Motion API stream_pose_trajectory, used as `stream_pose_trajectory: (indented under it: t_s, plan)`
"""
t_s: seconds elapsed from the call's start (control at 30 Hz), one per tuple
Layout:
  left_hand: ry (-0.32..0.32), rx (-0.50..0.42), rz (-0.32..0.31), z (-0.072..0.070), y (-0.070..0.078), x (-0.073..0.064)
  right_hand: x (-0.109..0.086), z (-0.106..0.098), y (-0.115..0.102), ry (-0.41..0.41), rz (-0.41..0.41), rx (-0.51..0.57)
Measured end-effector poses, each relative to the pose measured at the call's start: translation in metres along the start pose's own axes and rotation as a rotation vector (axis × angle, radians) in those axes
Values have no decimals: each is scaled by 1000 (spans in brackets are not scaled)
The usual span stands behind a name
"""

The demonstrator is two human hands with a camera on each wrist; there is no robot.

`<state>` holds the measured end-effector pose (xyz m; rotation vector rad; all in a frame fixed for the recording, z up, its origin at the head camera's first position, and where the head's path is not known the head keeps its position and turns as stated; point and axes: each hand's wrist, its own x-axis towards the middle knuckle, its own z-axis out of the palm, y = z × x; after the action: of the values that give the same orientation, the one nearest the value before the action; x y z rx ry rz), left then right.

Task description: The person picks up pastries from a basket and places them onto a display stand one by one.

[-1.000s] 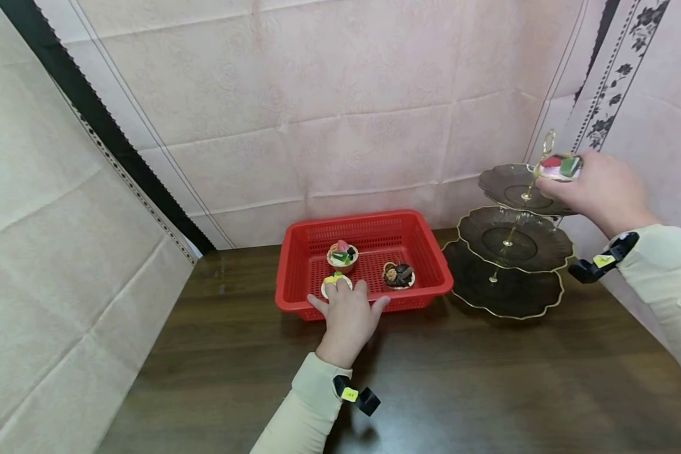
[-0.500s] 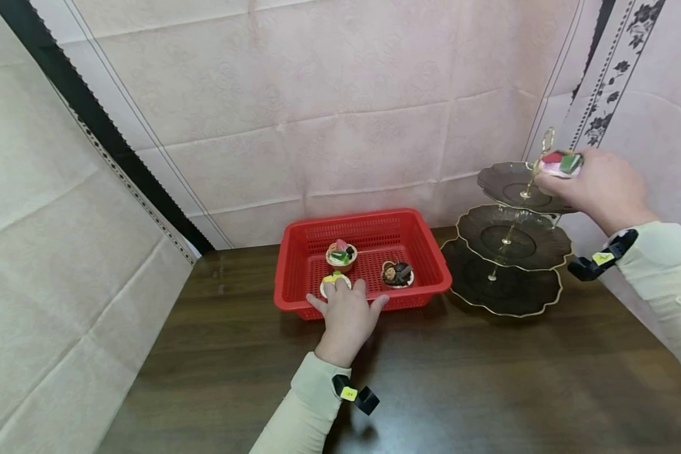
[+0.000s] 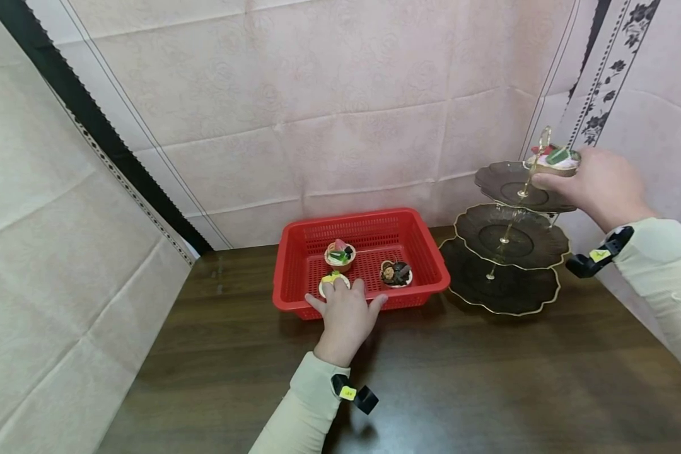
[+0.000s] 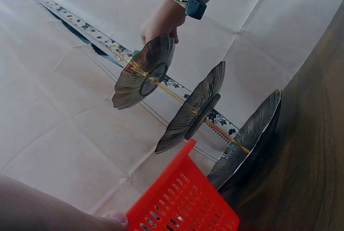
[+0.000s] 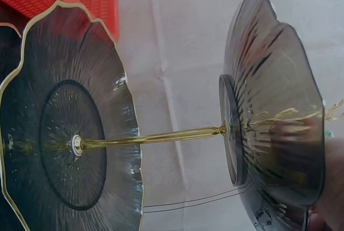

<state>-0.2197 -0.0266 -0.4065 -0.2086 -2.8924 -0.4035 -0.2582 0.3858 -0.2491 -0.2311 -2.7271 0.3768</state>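
My right hand (image 3: 613,186) pinches a cupcake (image 3: 558,162) with white cream and red and green toppings, at the top plate (image 3: 495,181) of a three-tier stand, beside its gold handle (image 3: 545,136). In the right wrist view the smoky top plate (image 5: 279,91) hides most of that hand. My left hand (image 3: 347,323) lies with fingers spread over the near rim of a red plastic basket (image 3: 280,268), fingertips at a yellow-topped cupcake (image 3: 329,281). Two more cupcakes sit in the basket: one with pink and green toppings (image 3: 338,255), one dark chocolate (image 3: 396,273).
The stand's middle plate (image 3: 471,230) and bottom plate (image 3: 524,296) have wavy gold edges and stand right of the basket. A brown wooden table (image 3: 459,378) lies underneath. Pale cloth (image 3: 346,94) hangs behind and at both sides.
The right hand has tipped the cupcake more upright, so its side now shows, and lowered it slightly toward the top plate. The left hand stays in place on the basket.
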Motion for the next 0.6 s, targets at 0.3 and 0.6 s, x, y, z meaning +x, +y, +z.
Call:
stream_pose_trajectory:
  t_s: [0.3, 0.6]
  plan:
    - [-15, 13, -9, 1, 1, 0, 3, 2, 1, -9, -19, 35]
    - [-12, 2, -8, 2, -1, 0, 4, 4, 1, -7, -29, 47]
